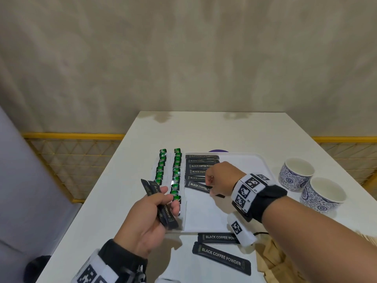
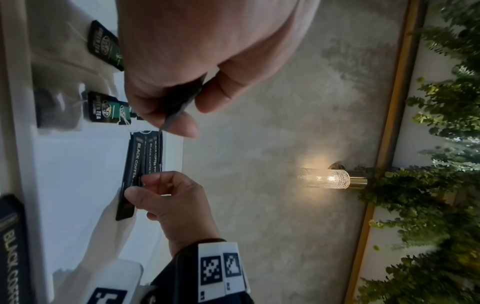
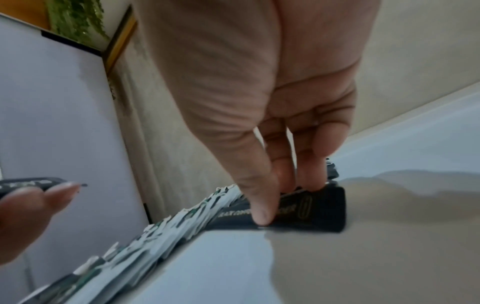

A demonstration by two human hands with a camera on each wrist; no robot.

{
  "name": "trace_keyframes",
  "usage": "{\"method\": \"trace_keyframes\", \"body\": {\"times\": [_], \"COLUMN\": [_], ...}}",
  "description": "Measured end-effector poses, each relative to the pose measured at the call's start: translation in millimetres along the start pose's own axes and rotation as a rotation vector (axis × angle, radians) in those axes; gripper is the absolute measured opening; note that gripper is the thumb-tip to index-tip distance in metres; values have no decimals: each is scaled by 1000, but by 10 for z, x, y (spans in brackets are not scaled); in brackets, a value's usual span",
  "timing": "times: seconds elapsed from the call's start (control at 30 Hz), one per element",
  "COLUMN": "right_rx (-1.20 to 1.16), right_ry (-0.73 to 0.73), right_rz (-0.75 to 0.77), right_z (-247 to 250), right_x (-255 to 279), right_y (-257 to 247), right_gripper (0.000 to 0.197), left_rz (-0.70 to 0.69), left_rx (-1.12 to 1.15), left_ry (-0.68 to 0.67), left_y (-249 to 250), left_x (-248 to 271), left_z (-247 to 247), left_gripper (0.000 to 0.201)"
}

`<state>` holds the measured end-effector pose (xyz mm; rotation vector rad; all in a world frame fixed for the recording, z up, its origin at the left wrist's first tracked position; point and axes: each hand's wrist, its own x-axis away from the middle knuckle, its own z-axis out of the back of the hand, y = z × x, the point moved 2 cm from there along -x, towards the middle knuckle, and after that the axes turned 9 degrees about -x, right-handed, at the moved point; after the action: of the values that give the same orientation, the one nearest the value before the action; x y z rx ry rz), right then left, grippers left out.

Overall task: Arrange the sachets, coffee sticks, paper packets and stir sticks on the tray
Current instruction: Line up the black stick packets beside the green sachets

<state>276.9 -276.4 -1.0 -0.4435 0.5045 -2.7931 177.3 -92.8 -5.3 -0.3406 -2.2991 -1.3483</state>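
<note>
A white tray (image 1: 206,215) lies on the white table. Two columns of green tea sachets (image 1: 176,170) fill its left side. Beside them runs a column of black coffee sticks (image 1: 201,161). My right hand (image 1: 211,185) pinches the right end of the nearest stick in that column (image 1: 199,186), thumb on its front edge (image 3: 262,216). My left hand (image 1: 166,200) hovers over the tray's left front corner and grips a small bundle of coffee sticks (image 1: 153,190). Two more coffee sticks (image 1: 221,257) lie on the table in front of the tray.
Two blue-patterned paper cups (image 1: 296,174) stand right of the tray. Brown paper packets (image 1: 271,260) lie at the front right corner of the table. A purple object (image 1: 218,151) peeks out behind the tray. A wall is close behind the table.
</note>
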Motion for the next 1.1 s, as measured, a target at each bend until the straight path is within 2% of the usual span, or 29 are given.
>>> {"method": "trace_keyframes", "body": {"times": [0.23, 0.33, 0.57, 0.7, 0.8, 0.9, 0.97, 1.03, 1.1], "right_rx": [170, 221, 167, 32, -180, -585, -761, -782, -735], "right_ry": [-74, -157, -66, 58, 75, -108, -246, -304, -276], "right_rz": [51, 35, 75, 88, 140, 150, 164, 193, 222], "right_z": [12, 33, 4, 28, 83, 114, 123, 128, 111], "right_x": [-142, -188, -205, -135, -28, 145, 265, 355, 405], "right_y": [-76, -115, -66, -53, -129, -287, -383, -458, -501], "right_gripper": [29, 35, 30, 25, 11, 7, 8, 16, 23], "left_rz": [-5, 3, 18, 35, 9, -39, -76, -95, -104], "left_rx": [-3, 3, 28, 58, 78, 102, 108, 122, 109], "left_ry": [-11, -9, -8, -2, -19, -55, -57, -55, -47], "left_y": [-3, -1, -5, -17, -9, -6, -16, -33, -48], "left_x": [24, 38, 35, 25, 17, 16, 8, 1, 0], "left_z": [9, 18, 32, 40, 7, -32, -43, -59, -81], "left_gripper": [29, 28, 28, 24, 27, 28, 25, 22, 20]}}
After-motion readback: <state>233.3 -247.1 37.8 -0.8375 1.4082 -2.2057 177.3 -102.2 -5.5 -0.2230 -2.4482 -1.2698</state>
